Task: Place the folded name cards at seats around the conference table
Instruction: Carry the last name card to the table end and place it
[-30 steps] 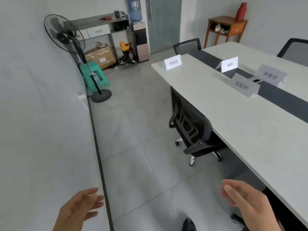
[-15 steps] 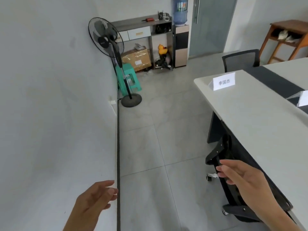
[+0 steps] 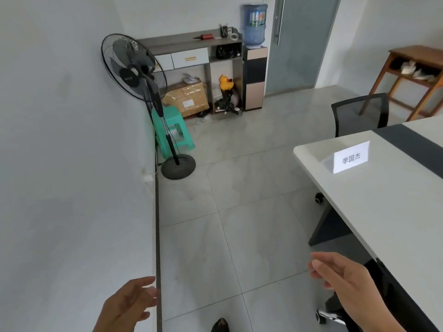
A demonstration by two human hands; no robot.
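A single wide-angle view from head height looks forward and down along the aisle between a plain pale wall (image 3: 72, 164) on the left and the corner of a long white bench (image 3: 383, 212) on the right. Both bare hands sit low and close to the lens: left hand (image 3: 127, 307), right hand (image 3: 345, 281). The far end of the room, with a black standing fan (image 3: 134, 73) and a frosted glass door (image 3: 302, 41), lies well off, bowed by the lens.

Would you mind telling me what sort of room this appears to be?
Most likely an office meeting room: a long conference table with a folded name card, a mesh office chair at its end, and a water dispenser by the door.
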